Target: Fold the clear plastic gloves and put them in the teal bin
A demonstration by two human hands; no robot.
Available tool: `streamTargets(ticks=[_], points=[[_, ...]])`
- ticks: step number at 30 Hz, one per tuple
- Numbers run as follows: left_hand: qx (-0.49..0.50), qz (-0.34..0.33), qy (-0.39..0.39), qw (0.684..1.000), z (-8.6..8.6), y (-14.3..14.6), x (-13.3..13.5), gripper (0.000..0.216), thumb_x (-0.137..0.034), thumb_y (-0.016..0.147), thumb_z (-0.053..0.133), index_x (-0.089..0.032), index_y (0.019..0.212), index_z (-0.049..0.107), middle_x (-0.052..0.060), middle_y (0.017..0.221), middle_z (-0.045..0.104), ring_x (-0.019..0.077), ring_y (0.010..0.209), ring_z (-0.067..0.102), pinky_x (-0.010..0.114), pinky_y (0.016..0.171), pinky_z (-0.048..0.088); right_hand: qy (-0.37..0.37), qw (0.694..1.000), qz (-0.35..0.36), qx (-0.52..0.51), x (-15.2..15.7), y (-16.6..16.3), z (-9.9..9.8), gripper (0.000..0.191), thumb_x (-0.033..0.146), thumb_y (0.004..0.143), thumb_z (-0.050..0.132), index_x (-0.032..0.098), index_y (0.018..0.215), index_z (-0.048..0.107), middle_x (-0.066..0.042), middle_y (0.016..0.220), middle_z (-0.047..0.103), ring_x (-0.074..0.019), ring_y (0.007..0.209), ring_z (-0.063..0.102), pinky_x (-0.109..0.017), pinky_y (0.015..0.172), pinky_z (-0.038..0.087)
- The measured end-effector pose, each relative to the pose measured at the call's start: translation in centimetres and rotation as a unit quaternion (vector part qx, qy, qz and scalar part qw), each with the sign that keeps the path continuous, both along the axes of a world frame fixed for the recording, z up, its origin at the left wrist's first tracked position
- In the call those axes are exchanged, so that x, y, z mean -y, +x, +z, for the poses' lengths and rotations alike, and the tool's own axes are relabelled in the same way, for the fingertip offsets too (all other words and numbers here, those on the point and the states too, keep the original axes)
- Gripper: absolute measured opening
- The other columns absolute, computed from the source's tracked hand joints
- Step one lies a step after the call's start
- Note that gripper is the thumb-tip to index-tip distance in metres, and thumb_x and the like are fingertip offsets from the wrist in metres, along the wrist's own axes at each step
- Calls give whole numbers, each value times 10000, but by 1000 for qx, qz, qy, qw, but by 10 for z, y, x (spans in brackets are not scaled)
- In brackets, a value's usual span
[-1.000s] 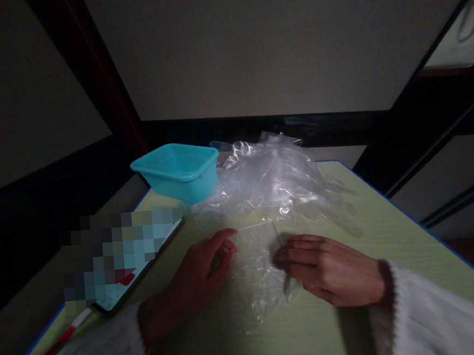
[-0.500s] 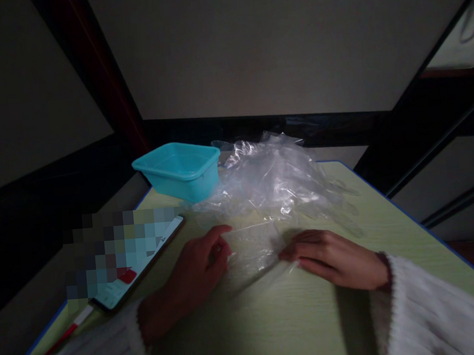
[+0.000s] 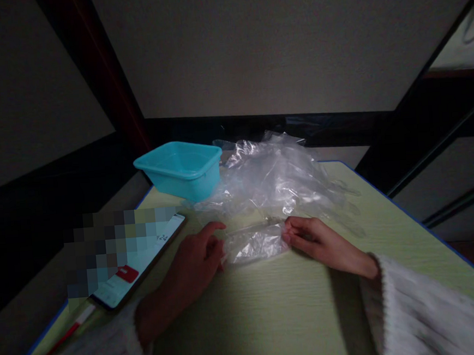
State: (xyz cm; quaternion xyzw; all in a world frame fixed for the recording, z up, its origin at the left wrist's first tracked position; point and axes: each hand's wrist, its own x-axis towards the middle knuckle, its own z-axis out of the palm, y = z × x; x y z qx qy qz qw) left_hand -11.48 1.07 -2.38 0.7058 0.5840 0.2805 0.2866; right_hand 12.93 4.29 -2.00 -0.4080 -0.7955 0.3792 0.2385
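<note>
A folded clear plastic glove (image 3: 252, 244) lies as a flat strip on the table between my two hands. My right hand (image 3: 318, 242) pinches its right end between thumb and fingertips. At the left end, my left hand (image 3: 196, 260) has its lower fingers closed at the plastic's edge, while the index finger stretches out above it. Just behind is a loose heap of clear disposable plastic gloves (image 3: 278, 174), with finger-shaped ends spreading to the right.
A turquoise plastic basket (image 3: 207, 182) stands at the back left, touching the heap. To the left of my left hand lies a lit phone (image 3: 145, 258), partly blurred out. A red and white pen-like stick (image 3: 70, 330) is near the blue-edged table's (image 3: 248, 324) left side.
My right hand has brought the near flap of plastic up and away from me, folding it over into a narrower strip. My left hand has stayed nearly in place at the left end.
</note>
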Motion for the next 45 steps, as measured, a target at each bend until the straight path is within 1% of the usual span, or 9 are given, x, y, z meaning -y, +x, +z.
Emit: streamTargets(ticks=[3, 8, 11, 14, 18, 22, 30, 37, 45], points=[[28, 6, -9, 1000, -1, -1, -2, 349, -193, 784, 336, -123, 1087, 495, -32, 569, 607, 160, 519, 621, 278, 586, 456, -4, 1000, -26, -17, -5, -6, -6, 213, 345, 834, 420, 196, 685, 453, 8, 606, 488, -117, 526, 453, -230, 483, 354], [63, 25, -17, 998, -1, -2, -4, 347, -208, 806, 300, -128, 1115, 437, -41, 652, 574, 138, 449, 608, 282, 549, 453, -7, 997, -65, -30, -11, -11, -14, 150, 316, 771, 438, 202, 673, 442, -2, 569, 522, -126, 498, 495, -240, 479, 382], [79, 36, -15, 996, -3, -2, -4, 358, -199, 784, 352, -140, 1133, 409, -51, 687, 553, 121, 444, 599, 265, 529, 450, 4, 995, -90, -33, -11, -13, -16, 86, 286, 749, 441, 201, 755, 439, 7, 552, 539, -130, 478, 500, -239, 462, 377], [98, 47, -32, 994, -5, 0, -4, 426, -181, 744, 421, -156, 1167, 375, -51, 733, 546, 112, 443, 594, 240, 475, 438, 23, 992, -116, -34, -10, -15, -17, 114, 261, 739, 445, 206, 833, 411, 29, 528, 541, -127, 440, 479, -227, 426, 341], [85, 56, -20, 995, -8, 2, -4, 545, -156, 670, 531, -159, 1190, 366, -48, 744, 541, 112, 475, 577, 226, 461, 429, 52, 988, -141, -34, -7, -19, -19, 130, 233, 732, 445, 215, 849, 392, 52, 504, 530, -125, 424, 480, -225, 426, 330], [75, 58, -16, 995, -8, 3, -3, 660, -125, 608, 609, -168, 1218, 360, -43, 779, 534, 92, 493, 526, 213, 464, 418, 76, 983, -162, -26, -6, -21, -20, 141, 240, 734, 460, 213, 858, 400, 43, 522, 547, -134, 444, 494, -233, 436, 333], [87, 57, -14, 995, -12, 2, -3, 632, -101, 604, 607, -182, 1189, 380, -52, 783, 506, 74, 482, 503, 190, 444, 385, 105, 978, -182, -7, -6, -21, -23, 158, 229, 739, 467, 201, 887, 418, 31, 558, 562, -127, 462, 497, -238, 459, 344], [106, 55, -19, 993, -10, 4, -2, 629, -108, 608, 606, -195, 1185, 370, -53, 794, 493, 74, 477, 511, 190, 439, 387, 124, 973, -192, 21, -6, -22, -24, 172, 207, 738, 466, 191, 906, 433, 11, 588, 585, -137, 483, 504, -245, 474, 337], [120, 49, -22, 991, -10, 5, -1, 626, -117, 605, 597, -203, 1181, 369, -55, 797, 490, 66, 466, 495, 188, 439, 375, 153, 969, -188, 41, -6, -21, -24, 169, 190, 745, 441, 179, 915, 443, -1, 604, 583, -145, 505, 518, -252, 497, 350]])
